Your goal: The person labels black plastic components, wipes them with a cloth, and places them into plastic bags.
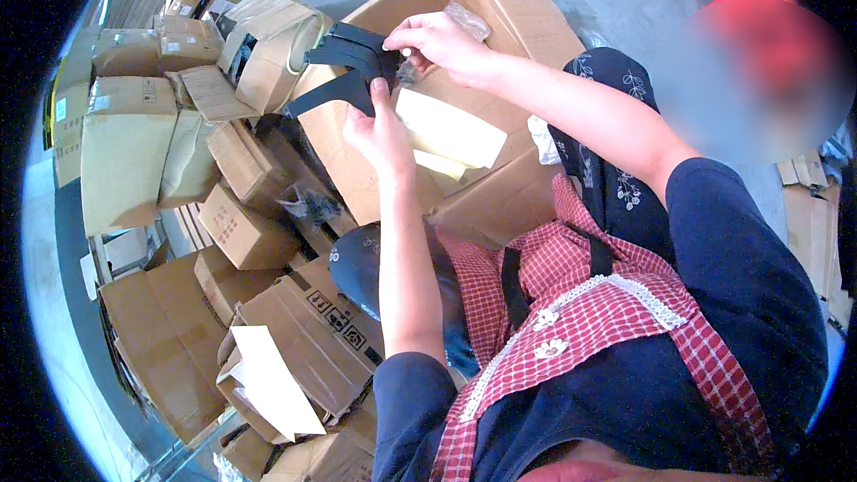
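Observation:
My left hand (386, 136) is closed on a black angled piece (344, 89), flat and smooth, with bent strips, its thumb pressed on the surface. Next to the piece's upper right corner, my right hand (442, 46) has its fingers drawn together in a pinch. A small whitish spot shows at those fingertips; what they hold is too small to tell. Both hands are above an open cardboard box (527, 27) in front of my knees. White sheets (455, 129) and crumpled clear plastic (469, 20) lie in the box.
Stacked brown cartons (134, 143) crowd the left side. A flattened carton (303, 330) lies at the lower left with a white sheet (277, 384) on it. A person in red (768, 45) is at the upper right, near folded cardboard (812, 223).

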### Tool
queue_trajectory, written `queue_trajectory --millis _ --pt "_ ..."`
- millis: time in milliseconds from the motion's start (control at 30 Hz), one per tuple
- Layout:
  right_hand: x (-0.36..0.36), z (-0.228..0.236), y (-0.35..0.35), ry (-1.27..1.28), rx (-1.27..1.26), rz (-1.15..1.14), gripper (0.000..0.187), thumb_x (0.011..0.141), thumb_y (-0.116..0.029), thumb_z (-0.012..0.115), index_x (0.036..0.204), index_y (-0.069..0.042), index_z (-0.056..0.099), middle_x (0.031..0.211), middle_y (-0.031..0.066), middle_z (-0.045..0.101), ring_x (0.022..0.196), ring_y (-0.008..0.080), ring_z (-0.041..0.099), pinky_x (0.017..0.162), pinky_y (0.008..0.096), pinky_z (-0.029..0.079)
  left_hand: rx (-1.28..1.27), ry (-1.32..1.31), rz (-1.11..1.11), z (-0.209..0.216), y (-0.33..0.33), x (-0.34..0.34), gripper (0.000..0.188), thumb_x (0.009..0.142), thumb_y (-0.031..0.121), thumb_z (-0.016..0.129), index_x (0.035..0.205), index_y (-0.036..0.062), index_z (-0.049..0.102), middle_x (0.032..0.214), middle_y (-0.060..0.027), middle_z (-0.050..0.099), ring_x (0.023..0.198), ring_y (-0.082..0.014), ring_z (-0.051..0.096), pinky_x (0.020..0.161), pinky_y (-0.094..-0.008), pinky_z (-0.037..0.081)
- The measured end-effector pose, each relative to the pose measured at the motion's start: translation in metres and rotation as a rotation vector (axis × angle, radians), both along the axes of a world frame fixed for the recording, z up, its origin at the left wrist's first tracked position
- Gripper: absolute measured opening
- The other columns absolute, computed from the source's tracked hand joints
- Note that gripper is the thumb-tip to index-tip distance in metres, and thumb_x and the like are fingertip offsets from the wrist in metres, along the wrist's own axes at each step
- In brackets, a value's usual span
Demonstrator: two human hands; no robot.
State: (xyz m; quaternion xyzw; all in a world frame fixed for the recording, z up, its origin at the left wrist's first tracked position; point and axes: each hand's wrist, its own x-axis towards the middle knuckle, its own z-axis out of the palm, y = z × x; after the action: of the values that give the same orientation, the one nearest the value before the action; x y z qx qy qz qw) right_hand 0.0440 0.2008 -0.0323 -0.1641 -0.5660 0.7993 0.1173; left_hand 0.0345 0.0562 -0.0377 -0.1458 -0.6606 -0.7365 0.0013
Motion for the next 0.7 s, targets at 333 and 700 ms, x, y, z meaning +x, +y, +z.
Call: queue_trajectory --millis 333,700 --pt "-0.008 0.006 0.009 0.163 0.509 -0.144 0.029 0.079 -0.032 0.075 0.084 -0.005 0.068 0.075 0.0061 0.068 0.066 0.0134 0.063 0.062 0.0294 0.05 -0.264 0.122 0.029 -0.008 -0.008 -0.01 0.02 0.091 0.009 0.061 0.103 -0.0053 0.065 0.09 -0.0076 0.069 0.078 -0.0131 0.063 0.071 -0.0288 0.05" --pt "0.016 0.028 -0.014 0.241 0.286 0.125 0.021 0.085 -0.008 0.067 0.099 -0.004 0.052 0.083 0.0046 0.065 0.061 0.0073 0.06 0.049 0.0197 0.047 -0.544 0.324 0.047 -0.017 0.006 -0.001 0.014 0.09 0.009 0.06 0.097 -0.0016 0.066 0.082 -0.0092 0.07 0.077 -0.0128 0.064 0.071 -0.0296 0.05"
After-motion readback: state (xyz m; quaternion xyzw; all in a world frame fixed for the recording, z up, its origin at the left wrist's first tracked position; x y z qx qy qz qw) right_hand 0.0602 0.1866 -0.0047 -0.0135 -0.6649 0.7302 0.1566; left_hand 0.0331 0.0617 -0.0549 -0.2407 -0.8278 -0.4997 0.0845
